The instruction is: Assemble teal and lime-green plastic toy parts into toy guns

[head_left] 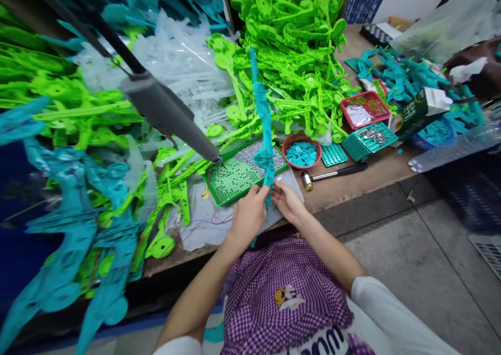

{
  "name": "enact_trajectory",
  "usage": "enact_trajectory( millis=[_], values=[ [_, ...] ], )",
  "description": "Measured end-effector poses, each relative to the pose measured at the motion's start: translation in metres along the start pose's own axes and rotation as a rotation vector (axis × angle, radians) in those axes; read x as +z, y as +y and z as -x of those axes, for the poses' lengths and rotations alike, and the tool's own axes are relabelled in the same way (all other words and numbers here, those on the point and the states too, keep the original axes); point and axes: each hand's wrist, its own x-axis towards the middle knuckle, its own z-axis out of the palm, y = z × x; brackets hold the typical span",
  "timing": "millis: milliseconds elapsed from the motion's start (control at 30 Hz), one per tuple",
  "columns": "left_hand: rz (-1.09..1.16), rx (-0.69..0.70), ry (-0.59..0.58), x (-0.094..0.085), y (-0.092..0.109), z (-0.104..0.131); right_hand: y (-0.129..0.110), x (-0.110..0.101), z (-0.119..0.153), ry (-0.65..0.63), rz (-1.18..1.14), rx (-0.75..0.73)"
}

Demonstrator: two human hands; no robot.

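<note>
A long, narrow teal plastic part (265, 122) stands on edge in front of me, its far end pointing away over the workbench. My left hand (250, 211) is closed around its near section. From the other side, the fingertips of my right hand (288, 202) pinch the same section. Just beyond my hands lies a green tray (230, 180), with small silvery pieces (250, 154) heaped at its far side; the teal part crosses in front of it. A grey tool or arm (168, 115) with a pointed metal tip reaches down over the tray from the upper left.
Bright green plastic parts (297, 68) are piled at the back, beside clear ones (168, 57). More teal parts (74, 214) hang over the left edge. To the right are a red bowl (301, 151) of teal pieces, a hammer (332, 173), stacked green trays (370, 138) and a red basket (366, 109).
</note>
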Motion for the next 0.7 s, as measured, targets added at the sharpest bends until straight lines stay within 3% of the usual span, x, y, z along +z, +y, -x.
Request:
enact_trajectory(
  millis=[100, 233, 333, 433, 533, 567, 700],
  values=[
    [0.258, 0.066, 0.041, 0.006, -0.013, -0.004, 0.000, -0.005, 0.003, -0.045, 0.063, -0.080],
    [0.468, 0.031, 0.077, 0.025, -0.021, -0.003, 0.005, -0.013, 0.010, -0.057, 0.241, -0.178],
    [0.540, -0.001, 0.102, 0.039, -0.024, -0.002, -0.008, -0.024, 0.030, -0.037, 0.502, -0.402],
    [0.599, -0.052, 0.114, 0.050, -0.028, -0.002, -0.060, -0.046, 0.053, 0.134, 0.886, -0.815],
    [0.653, -0.071, 0.130, 0.056, -0.033, -0.003, -0.141, -0.079, 0.056, 0.541, 1.178, -1.141],
    [0.668, -0.069, 0.141, 0.057, -0.034, -0.004, -0.169, -0.092, 0.052, 0.646, 1.266, -1.198],
    [0.702, -0.061, 0.172, 0.060, -0.036, -0.004, -0.251, -0.135, 0.027, 0.800, 1.628, -1.140]
  ],
)
